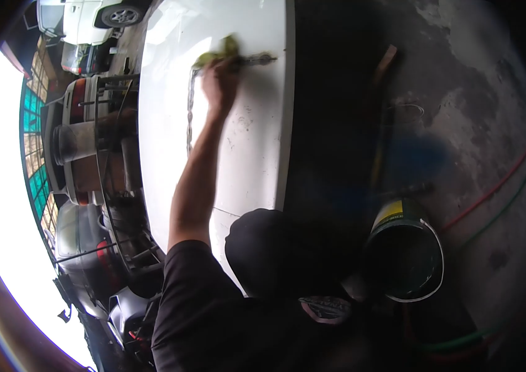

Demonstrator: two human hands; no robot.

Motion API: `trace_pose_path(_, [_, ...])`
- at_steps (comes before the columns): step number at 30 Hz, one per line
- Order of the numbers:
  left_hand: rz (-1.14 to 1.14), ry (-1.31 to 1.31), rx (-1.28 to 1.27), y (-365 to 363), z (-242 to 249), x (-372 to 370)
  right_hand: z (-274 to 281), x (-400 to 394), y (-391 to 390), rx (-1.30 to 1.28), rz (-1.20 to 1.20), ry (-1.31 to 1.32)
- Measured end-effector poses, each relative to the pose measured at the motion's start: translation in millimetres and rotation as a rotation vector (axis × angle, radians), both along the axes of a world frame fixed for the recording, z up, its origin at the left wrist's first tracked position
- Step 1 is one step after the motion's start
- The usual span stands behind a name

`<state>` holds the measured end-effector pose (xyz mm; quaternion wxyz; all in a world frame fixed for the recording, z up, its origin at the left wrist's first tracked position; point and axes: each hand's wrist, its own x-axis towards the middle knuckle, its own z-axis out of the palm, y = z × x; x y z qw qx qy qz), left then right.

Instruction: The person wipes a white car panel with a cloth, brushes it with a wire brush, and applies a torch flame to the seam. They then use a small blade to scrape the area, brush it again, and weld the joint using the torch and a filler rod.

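My left hand (219, 80) reaches far forward on an outstretched bare arm and is closed on a yellow-green cloth (219, 51). It presses the cloth against a white car body panel (257, 136). Just right of the cloth a dark handle-like fitting (258, 60) sits on the panel. A thin scratched line (190, 111) runs down the panel below the hand. My black-sleeved shoulder and torso (213, 316) fill the lower frame. My right hand is out of sight.
A dark bucket (407, 251) with a white rim and yellow label stands on the concrete floor (461, 111) at lower right. Red and green hoses (492, 198) cross the floor. A long wooden-handled tool (382, 105) lies by the panel. Drums (83, 142) and a white vehicle (89, 12) are at left.
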<state>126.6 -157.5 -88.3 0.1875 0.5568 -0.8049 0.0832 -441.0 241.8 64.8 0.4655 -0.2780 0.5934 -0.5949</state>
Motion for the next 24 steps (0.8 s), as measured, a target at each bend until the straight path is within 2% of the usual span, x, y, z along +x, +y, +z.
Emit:
trace_pose_path(1, [-0.235,0.01,0.021,18,1,-28,0,1,-1,0.012,-0.009,-0.019])
trace_pose_path(2, [-0.253,-0.001,-0.027,29,-12,-53,-1,1,-1,0.025,-0.015,-0.035])
trace_pose_path(3, [-0.312,0.07,0.103,43,-10,-78,-2,0,-2,0.013,-0.009,-0.025])
trace_pose_path(5, [-0.456,0.487,0.634,67,10,-113,-8,-2,0,-0.06,0.024,-0.059])
trace_pose_path(6, [-0.463,0.663,0.889,94,37,-134,-6,-2,4,-0.065,0.022,-0.053])
trace_pose_path(7, [-0.571,0.69,0.903,113,41,-141,-5,-2,8,-0.054,0.008,-0.055])
trace_pose_path(9, [-0.574,0.684,0.938,148,71,-156,2,5,4,-0.058,-0.002,-0.058])
trace_pose_path(11, [-0.591,0.707,0.951,162,83,-154,22,18,-4,0.092,-0.642,-0.809])
trace_pose_path(12, [-0.558,0.782,0.989,164,86,-147,29,24,-9,0.083,-0.642,-0.736])
trace_pose_path(14, [-0.519,0.859,1.012,159,96,-130,20,19,-4,0.058,-0.289,-0.278])
trace_pose_path(15, [-0.454,0.957,0.967,153,100,-118,16,17,0,0.042,-0.204,-0.152])
trace_pose_path(16, [-0.389,1.053,0.92,146,103,-107,14,16,1,0.03,-0.167,-0.093])
trace_pose_path(18, [-0.309,1.091,0.662,126,101,-86,10,16,5,0.035,-0.143,-0.03])
trace_pose_path(20, [-0.274,1.041,0.465,103,93,-69,7,16,6,0.028,-0.133,0.027])
trace_pose_path(22, [-0.366,0.943,0.41,76,59,-57,2,13,5,0.034,-0.129,0.067])
trace_pose_path(24, [-0.217,0.247,0.331,70,30,-61,-2,12,2,0.041,-0.122,0.093])
